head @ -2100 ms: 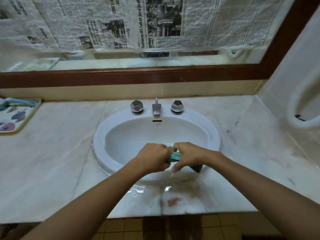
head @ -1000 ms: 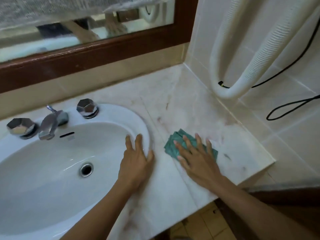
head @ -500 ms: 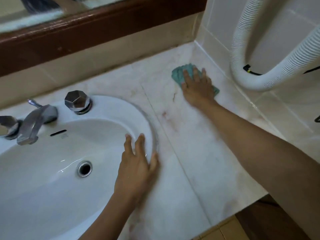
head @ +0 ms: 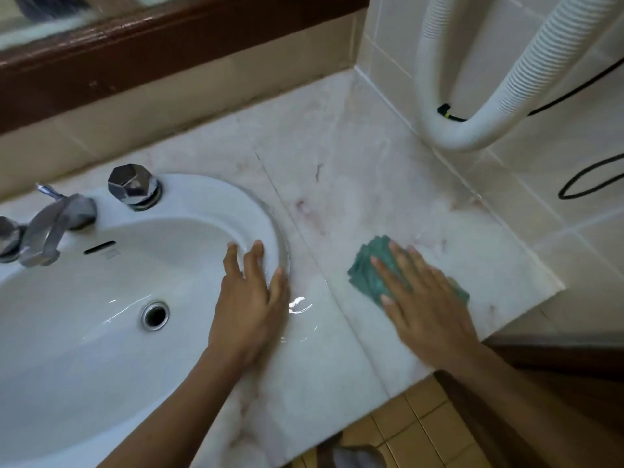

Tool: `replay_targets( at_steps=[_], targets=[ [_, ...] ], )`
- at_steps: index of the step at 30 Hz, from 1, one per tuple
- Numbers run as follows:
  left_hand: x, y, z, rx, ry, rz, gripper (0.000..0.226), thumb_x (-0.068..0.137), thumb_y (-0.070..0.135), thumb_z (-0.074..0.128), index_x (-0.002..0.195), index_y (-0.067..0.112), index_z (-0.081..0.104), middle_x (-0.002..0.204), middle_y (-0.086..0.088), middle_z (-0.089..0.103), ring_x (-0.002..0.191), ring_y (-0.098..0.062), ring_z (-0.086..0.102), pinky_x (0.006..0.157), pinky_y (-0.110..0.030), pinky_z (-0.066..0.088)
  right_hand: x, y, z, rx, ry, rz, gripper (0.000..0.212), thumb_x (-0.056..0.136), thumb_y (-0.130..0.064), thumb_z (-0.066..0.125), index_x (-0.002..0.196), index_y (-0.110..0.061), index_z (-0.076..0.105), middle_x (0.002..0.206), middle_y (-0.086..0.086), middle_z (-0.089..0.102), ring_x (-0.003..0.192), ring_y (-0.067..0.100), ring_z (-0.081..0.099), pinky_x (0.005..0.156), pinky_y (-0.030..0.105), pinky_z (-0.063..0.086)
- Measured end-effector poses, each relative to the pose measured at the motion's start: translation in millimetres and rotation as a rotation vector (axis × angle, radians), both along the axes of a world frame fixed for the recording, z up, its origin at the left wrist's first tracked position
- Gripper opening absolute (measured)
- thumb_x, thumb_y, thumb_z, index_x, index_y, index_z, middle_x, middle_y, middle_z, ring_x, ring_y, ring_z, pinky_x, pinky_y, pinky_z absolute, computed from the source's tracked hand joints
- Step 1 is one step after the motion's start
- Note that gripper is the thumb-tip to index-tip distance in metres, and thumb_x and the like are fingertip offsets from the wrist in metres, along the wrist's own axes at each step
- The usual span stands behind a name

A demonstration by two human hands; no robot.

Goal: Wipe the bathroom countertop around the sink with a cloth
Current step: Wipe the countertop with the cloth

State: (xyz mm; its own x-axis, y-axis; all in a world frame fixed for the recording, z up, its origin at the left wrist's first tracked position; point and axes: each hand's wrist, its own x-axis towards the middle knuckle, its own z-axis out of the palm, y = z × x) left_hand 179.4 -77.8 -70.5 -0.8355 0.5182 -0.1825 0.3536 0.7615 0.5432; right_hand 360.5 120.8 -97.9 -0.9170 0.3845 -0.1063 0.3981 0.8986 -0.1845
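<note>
A folded green cloth [head: 366,270] lies on the pale marble countertop [head: 351,184] to the right of the white sink [head: 84,298]. My right hand [head: 425,298] presses flat on the cloth with fingers spread, covering most of it. My left hand [head: 251,298] rests flat on the sink's right rim, fingers apart, holding nothing. Reddish marks and a dark streak show on the marble behind the cloth. A wet sheen glints on the counter beside my left hand.
A chrome faucet [head: 54,228] and a faceted tap knob [head: 133,185] sit at the sink's back. A white ribbed hose [head: 449,130] and black cables [head: 587,177] hang on the tiled right wall. The counter's front-right corner [head: 553,285] drops to brown floor tiles.
My right hand has drawn the cloth from the far back corner near the hose toward the front of the counter. My left hand stays on the sink rim.
</note>
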Motion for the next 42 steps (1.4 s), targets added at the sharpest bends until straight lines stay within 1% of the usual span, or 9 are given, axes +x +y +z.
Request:
replay_targets(
  at_steps=[6,11,17,19,22,25,29,37,42],
  targets=[
    [-1,1,-4,-0.023,0.020,0.004,0.058,0.097,0.050,0.037,0.148,0.027,0.022,0.160,-0.007,0.005,0.130,-0.038,0.044,0.100,-0.043,0.038,-101,109,-11,0.024,0.004,-0.383,0.062,0.096,-0.046,0.012,0.153,-0.023,0.014,0.161,0.010,0.009,0.146,0.034,0.010,0.116,0.049,0.016],
    [-2,-2,-6,0.027,0.037,-0.004,0.052,0.098,0.051,0.033,0.145,0.029,0.027,0.159,-0.007,0.011,0.132,-0.033,0.041,0.097,-0.040,0.037,-162,45,-16,-0.043,0.072,-0.318,0.057,0.100,-0.040,0.020,0.153,-0.022,0.014,0.162,0.010,0.006,0.147,0.033,0.008,0.116,0.048,0.016],
    [3,-2,3,0.082,0.014,0.042,0.045,0.101,0.044,0.028,0.143,0.030,0.033,0.157,-0.003,0.016,0.130,-0.031,0.044,0.090,-0.032,0.031,-48,-105,-2,-0.091,0.078,-0.031,0.058,0.099,-0.041,0.023,0.153,-0.022,0.016,0.162,0.008,0.007,0.148,0.029,0.006,0.116,0.043,0.016],
    [6,-2,5,0.067,0.021,0.024,0.042,0.103,0.036,0.031,0.142,0.025,0.035,0.156,-0.003,0.019,0.133,-0.032,0.040,0.087,-0.030,0.030,8,-91,0,-0.078,0.037,0.036,0.057,0.099,-0.043,0.019,0.154,-0.029,0.011,0.162,0.002,0.003,0.149,0.025,0.002,0.116,0.042,0.016],
    [7,-2,3,0.075,0.032,0.036,0.039,0.101,0.039,0.033,0.139,0.029,0.036,0.153,0.000,0.021,0.127,-0.032,0.046,0.084,-0.032,0.031,55,-13,-2,0.017,-0.006,-0.163,0.055,0.099,-0.045,0.012,0.152,-0.033,0.006,0.162,0.001,0.004,0.148,0.026,0.008,0.114,0.049,0.026],
    [3,0,0,0.062,0.016,0.073,0.042,0.096,0.049,0.036,0.136,0.036,0.033,0.154,-0.001,0.021,0.117,-0.032,0.053,0.083,-0.035,0.034,34,60,-5,0.024,-0.046,-0.376,0.060,0.097,-0.049,0.005,0.153,-0.029,0.002,0.162,0.005,0.001,0.148,0.028,0.005,0.116,0.050,0.019],
    [4,-3,-1,0.065,0.144,-0.095,0.019,0.097,0.036,0.034,0.117,0.034,0.034,0.149,-0.003,0.029,0.135,-0.033,0.036,0.086,-0.046,0.044,-40,59,-6,-0.010,0.010,-0.515,0.058,0.100,-0.042,0.016,0.154,-0.022,0.007,0.162,0.011,0.002,0.147,0.033,0.004,0.117,0.048,0.015],
    [0,-4,-6,0.087,0.064,0.049,0.043,0.099,0.048,0.037,0.139,0.033,0.035,0.152,-0.005,0.025,0.110,-0.037,0.056,0.089,-0.040,0.038,-14,-155,1,-0.113,0.096,-0.105,0.061,0.095,-0.043,0.031,0.152,-0.023,0.021,0.161,0.008,0.011,0.148,0.030,0.010,0.115,0.044,0.020],
    [-1,-3,-7,0.075,0.045,0.072,0.045,0.097,0.050,0.039,0.139,0.032,0.036,0.152,-0.003,0.025,0.103,-0.038,0.060,0.090,-0.040,0.039,63,-58,-2,-0.039,0.025,-0.111,0.058,0.097,-0.047,0.020,0.152,-0.031,0.018,0.161,0.002,0.011,0.147,0.026,0.013,0.112,0.047,0.030]
  ],
)
